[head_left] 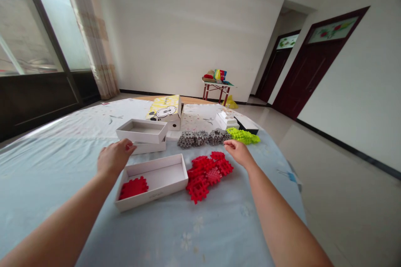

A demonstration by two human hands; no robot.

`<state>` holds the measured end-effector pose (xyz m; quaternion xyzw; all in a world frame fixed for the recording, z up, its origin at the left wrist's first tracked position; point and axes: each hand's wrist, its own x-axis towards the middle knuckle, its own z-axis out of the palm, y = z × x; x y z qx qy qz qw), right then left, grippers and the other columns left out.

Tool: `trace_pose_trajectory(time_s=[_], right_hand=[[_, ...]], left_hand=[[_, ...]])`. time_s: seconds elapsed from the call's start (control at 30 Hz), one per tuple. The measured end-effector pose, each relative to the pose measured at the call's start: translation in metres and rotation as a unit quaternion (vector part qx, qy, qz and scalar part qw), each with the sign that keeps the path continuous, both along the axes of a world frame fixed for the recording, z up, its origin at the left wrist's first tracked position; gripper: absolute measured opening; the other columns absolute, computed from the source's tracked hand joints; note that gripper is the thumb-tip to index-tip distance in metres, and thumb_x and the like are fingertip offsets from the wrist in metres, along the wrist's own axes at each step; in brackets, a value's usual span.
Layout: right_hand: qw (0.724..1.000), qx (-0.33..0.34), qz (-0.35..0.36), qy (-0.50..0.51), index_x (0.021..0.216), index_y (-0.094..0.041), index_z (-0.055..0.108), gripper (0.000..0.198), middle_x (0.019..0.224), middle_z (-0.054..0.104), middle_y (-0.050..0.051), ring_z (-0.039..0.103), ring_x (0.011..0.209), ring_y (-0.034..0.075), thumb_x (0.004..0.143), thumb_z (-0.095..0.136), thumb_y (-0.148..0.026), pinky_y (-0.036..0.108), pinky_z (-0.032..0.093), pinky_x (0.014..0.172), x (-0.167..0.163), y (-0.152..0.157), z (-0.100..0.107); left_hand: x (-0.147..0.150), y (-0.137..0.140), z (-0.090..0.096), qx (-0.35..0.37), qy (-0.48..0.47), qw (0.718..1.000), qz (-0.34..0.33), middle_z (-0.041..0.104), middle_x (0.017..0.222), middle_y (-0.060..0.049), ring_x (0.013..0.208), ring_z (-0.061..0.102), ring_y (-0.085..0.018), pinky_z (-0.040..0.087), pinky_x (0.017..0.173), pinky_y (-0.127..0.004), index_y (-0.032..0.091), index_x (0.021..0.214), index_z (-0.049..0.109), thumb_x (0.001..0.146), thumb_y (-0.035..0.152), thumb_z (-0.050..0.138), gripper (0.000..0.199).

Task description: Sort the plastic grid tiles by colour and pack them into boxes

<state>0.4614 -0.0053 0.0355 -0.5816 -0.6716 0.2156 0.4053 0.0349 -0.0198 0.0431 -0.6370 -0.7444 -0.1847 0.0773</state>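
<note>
My left hand (114,156) is raised over the table beside two stacked white boxes (142,137), its fingers curled and no object visible in them. In front of it sits an open white box (185,178) with a flat red interlocking piece (134,187) lying in its left end. To the box's right is a heap of red interlocking pieces (209,172), some with square openings. My right hand (237,151) hovers above and right of that heap, thumb and fingertips drawn together with nothing visible between them. Just beyond its fingertips are grey interlocking pieces (203,138).
Lime-green pieces (243,135) lie beyond my right hand. Farther back stand a yellow-and-white cartoon box (166,110), a small white box (226,121) with white pieces, and a black-sided box (247,125). A cloth (188,238) covers the rounded table.
</note>
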Motion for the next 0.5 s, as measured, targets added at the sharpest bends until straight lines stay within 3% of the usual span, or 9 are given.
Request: trace_pose_trajectory(time_s=[0.17, 0.3, 0.5], right_hand=[[0.995, -0.026, -0.005, -0.091, 0.103, -0.014, 0.060, 0.046, 0.097, 0.066, 0.011, 0.061, 0.088, 0.020, 0.073, 0.056, -0.048, 0.031, 0.047, 0.079, -0.010, 0.006, -0.007], [0.975, -0.055, -0.002, -0.216, 0.109, -0.015, 0.059, 0.065, 0.108, 0.061, 0.013, 0.057, 0.100, 0.025, 0.064, 0.059, -0.062, 0.034, 0.043, 0.085, -0.025, 0.010, -0.001], [0.945, -0.103, 0.022, -0.311, 0.109, -0.020, 0.060, 0.065, 0.111, 0.060, 0.013, 0.056, 0.102, 0.030, 0.052, 0.073, -0.049, 0.036, 0.042, 0.085, -0.041, 0.023, 0.011]], left_hand=[[0.000, 0.006, 0.000, -0.010, -0.069, 0.998, -0.004, 0.067, 0.084, -0.006, 0.075, 0.059, -0.022, 0.035, 0.058, -0.025, 0.021, 0.092, 0.061, 0.074, 0.055, 0.045, 0.042], [-0.006, -0.004, -0.006, 0.024, -0.163, 0.986, 0.001, 0.068, 0.081, -0.004, 0.077, 0.060, -0.019, 0.038, 0.062, -0.023, 0.020, 0.097, 0.061, 0.074, 0.055, 0.047, 0.045], [-0.014, -0.025, -0.016, 0.044, -0.288, 0.956, 0.041, 0.069, 0.075, -0.002, 0.073, 0.062, -0.018, 0.042, 0.062, -0.023, 0.019, 0.088, 0.062, 0.076, 0.050, 0.045, 0.037]])
